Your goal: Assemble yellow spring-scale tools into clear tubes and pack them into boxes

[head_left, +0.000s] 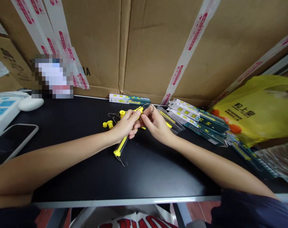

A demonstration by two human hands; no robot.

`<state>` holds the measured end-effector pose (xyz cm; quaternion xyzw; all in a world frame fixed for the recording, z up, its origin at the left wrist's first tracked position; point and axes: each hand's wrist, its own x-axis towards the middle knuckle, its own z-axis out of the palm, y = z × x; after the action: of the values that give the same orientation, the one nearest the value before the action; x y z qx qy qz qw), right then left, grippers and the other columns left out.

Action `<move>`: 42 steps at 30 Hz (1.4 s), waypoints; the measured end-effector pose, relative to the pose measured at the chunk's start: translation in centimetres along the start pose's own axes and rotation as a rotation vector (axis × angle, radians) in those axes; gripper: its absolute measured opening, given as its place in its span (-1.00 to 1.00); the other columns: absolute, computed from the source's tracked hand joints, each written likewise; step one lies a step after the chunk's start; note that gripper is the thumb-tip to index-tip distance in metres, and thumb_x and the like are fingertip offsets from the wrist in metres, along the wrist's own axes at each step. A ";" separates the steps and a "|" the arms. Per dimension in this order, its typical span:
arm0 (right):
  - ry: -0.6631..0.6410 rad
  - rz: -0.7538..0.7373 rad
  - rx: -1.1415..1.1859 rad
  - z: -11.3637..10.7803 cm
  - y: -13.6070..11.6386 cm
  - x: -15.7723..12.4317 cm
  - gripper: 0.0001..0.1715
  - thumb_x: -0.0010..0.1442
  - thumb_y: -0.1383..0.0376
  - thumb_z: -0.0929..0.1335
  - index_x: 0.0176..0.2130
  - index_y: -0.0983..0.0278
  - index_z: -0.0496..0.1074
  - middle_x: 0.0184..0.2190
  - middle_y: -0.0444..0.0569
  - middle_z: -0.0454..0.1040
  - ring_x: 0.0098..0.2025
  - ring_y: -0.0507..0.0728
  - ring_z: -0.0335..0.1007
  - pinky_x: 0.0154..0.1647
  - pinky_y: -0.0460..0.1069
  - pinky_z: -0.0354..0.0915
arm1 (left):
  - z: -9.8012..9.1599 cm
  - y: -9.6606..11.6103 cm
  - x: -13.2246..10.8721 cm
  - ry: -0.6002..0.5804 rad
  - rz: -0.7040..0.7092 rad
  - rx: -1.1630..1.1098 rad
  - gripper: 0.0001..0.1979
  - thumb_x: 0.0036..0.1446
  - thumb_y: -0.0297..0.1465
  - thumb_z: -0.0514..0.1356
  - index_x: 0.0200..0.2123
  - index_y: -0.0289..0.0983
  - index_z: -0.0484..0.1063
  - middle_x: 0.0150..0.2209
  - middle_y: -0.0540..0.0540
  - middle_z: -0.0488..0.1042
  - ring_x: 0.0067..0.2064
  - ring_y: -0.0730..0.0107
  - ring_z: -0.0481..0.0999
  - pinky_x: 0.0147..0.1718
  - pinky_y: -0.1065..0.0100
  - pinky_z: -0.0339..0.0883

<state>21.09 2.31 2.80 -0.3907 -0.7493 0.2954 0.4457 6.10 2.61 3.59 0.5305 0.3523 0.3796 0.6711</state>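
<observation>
My left hand is wrapped round a tubular spring scale, a clear tube with yellow parts. The scale lies tilted, its lower end toward me, and a thin wire hook hangs from that yellow cap. At the upper end, my right hand pinches a curved metal wire beside the yellow top. Fingers partly hide where wire and cap meet. Left of my hands lie yellow plastic caps and loose wire hooks. Clear tubes with yellow strips lie just beyond my right hand.
Printed boxes are piled at the right, and another box lies at the back. A yellow plastic bag stands far right. A phone and a power strip occupy the left. Large cartons wall the table's back.
</observation>
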 end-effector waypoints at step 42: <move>-0.126 -0.128 -0.096 -3.2 -0.8 1.4 -0.74 0.28 0.16 0.32 -0.36 0.28 0.31 -0.50 -0.12 0.43 -0.46 0.02 0.37 -0.38 -0.03 0.28 | -1.9 1.2 0.7 -0.459 -0.290 -0.427 -0.67 0.22 -0.30 -0.20 -0.44 -0.27 0.26 -0.67 0.12 0.13 -0.80 0.66 -0.09 -0.90 0.61 -0.05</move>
<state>23.28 3.38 5.42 -0.3439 -0.8125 0.2541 0.3964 4.57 4.27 4.31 0.3937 0.1767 0.2162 0.8758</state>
